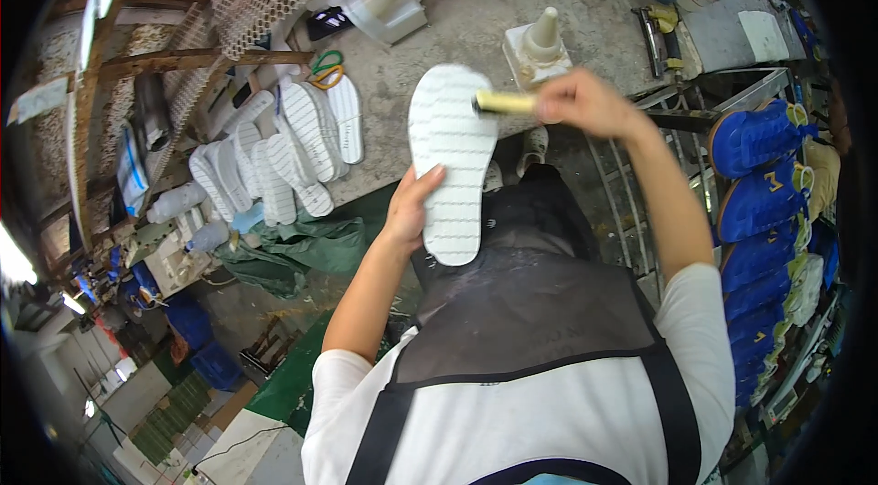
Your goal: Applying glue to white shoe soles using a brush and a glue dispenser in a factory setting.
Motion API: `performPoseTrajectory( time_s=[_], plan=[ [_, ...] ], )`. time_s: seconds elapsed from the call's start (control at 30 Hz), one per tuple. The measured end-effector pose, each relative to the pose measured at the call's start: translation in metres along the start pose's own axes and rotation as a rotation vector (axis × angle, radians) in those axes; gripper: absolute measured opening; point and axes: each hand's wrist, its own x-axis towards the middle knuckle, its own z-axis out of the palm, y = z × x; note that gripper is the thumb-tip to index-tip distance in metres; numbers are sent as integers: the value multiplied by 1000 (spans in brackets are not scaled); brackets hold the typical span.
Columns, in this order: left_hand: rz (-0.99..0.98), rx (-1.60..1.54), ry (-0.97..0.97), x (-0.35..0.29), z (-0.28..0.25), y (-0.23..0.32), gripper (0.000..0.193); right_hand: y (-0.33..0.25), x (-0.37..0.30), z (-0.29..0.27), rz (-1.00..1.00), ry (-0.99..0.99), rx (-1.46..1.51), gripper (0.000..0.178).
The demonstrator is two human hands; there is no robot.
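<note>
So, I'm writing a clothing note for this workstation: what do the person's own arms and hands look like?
The left hand and right hand are bare, with no gloves or watch visible. The left sleeve and right sleeve are short, loose and plain white, leaving the lower arms uncovered.

Both hands [410,208] [587,104] grip, the right raised higher.

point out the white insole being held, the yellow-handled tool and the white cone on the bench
white insole [455,156]: head view, middle of its lined face
yellow-handled tool [508,103]: head view, on the yellow handle
white cone [542,37]: head view, on its sloping side
</note>
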Motion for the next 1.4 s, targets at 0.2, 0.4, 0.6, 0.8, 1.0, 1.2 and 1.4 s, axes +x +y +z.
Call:
performPoseTrajectory(
  time_s=[0.2,0.4,0.6,0.8,1.0,1.2,1.4],
  plan=[
    [235,-181,-50,8,27,47,42,-72,-10,33,-143,64,-284,25],
    [87,-392,-58,-1,32,81,38,-71,-47,92,-280,81,-15,23],
    [105,-415,-301,-28,6,59,43,-69,-6,38,-156,396,-85,27],
    [56,46,-262,-49,-51,28,70,-86,-18,13,-235,121,-200,28],
    [86,228,-143,-47,-45,33,68,-127,-5,9,-237,109,-489,41],
    [213,276,0,-11,-17,50,63,-88,35,-49,137,385,-512,38],
    [268,265,8,40,43,119,52,-106,40,-10,-282,333,-743,32]
  ],
)
